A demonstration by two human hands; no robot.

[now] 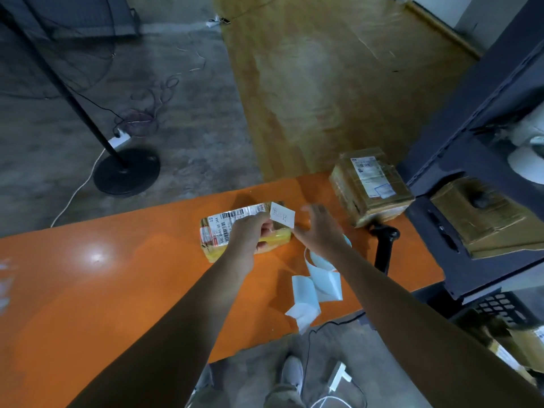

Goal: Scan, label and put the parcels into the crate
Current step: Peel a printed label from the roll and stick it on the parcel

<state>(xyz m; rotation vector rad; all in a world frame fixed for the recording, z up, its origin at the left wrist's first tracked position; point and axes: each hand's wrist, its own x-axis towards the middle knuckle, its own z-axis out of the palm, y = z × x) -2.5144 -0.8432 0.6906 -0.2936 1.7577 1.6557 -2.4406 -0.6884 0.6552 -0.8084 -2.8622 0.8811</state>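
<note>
While my left hand (250,228) pinches the small white label (282,214) over the yellow parcel (244,231) on the orange table (117,260), my right hand (319,228) hovers spread. I'd lay one edge first, then smooth flat. The black crate (500,307), lower right, holds cardboard parcels.

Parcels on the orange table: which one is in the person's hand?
The yellow-taped parcel, gripped by the left hand along with a small white label. The brown taped parcel sits untouched near the shelving.
</note>
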